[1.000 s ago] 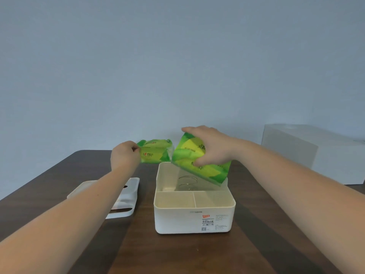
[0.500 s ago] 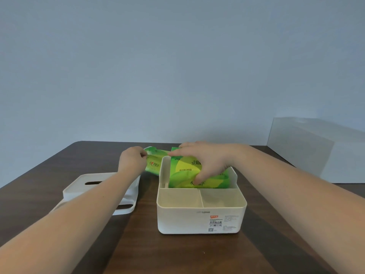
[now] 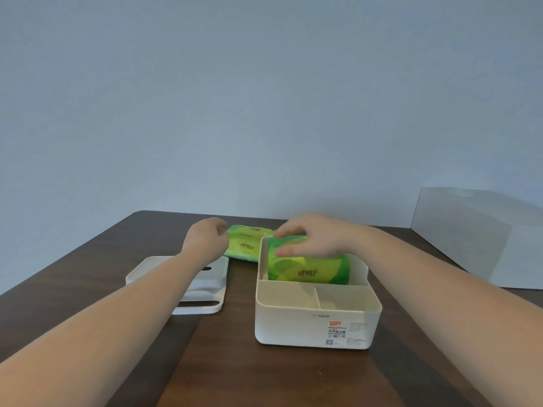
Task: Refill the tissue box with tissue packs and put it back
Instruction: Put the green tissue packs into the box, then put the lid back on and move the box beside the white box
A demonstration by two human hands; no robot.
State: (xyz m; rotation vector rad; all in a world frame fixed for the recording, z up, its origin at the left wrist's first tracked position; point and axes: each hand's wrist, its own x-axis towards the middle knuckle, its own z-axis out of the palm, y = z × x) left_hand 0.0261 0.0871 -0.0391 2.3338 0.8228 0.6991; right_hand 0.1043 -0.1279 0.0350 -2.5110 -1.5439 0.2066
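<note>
A white tissue box (image 3: 314, 327) stands open on the dark wooden table, with two small empty compartments at its front. One green tissue pack (image 3: 311, 268) lies in the box's large rear compartment, and my right hand (image 3: 311, 237) grips it from above. A second green tissue pack (image 3: 245, 245) lies on the table just left of the box's far corner, with my left hand (image 3: 205, 240) closed on its left end. The box's white lid (image 3: 208, 284) lies on the table to the left, partly hidden by my left forearm.
A large white box (image 3: 470, 239) stands at the table's far right, by the wall. The table's far edge (image 3: 205, 214) runs close behind the packs. Dark wood table surface fills the foreground.
My right hand has lowered its pack from above the box into the rear compartment. My left hand has brought the other pack down onto the table beside the box.
</note>
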